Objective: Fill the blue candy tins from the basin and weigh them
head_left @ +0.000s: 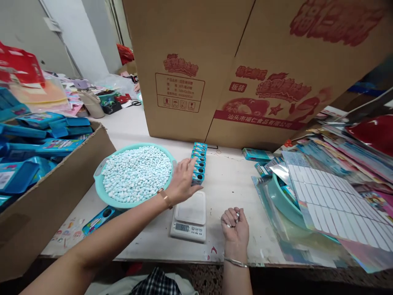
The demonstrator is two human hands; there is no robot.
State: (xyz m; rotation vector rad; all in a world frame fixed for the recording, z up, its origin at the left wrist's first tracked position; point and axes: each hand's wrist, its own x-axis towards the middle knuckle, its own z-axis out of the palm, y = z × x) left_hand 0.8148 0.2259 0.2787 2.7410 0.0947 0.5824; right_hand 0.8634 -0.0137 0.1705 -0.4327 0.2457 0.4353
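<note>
My left hand [181, 180] reaches forward over the white table, fingers spread, its fingertips touching a row of small blue boxes [199, 163] lined up beside a teal basin [102, 192] full of small white-blue candies [136, 173]. My right hand [235, 223] rests on the table near the front edge, fingers curled into a loose fist around a few white candies. A small white digital scale [189, 215] with nothing on its pan sits between the two hands.
A large brown carton [245, 61] stands across the back of the table. An open carton [46, 192] at left holds blue cases. At right lie sticker sheets [334, 205], glossy printed sheets, a second teal basin [278, 200] and loose blue boxes [257, 155].
</note>
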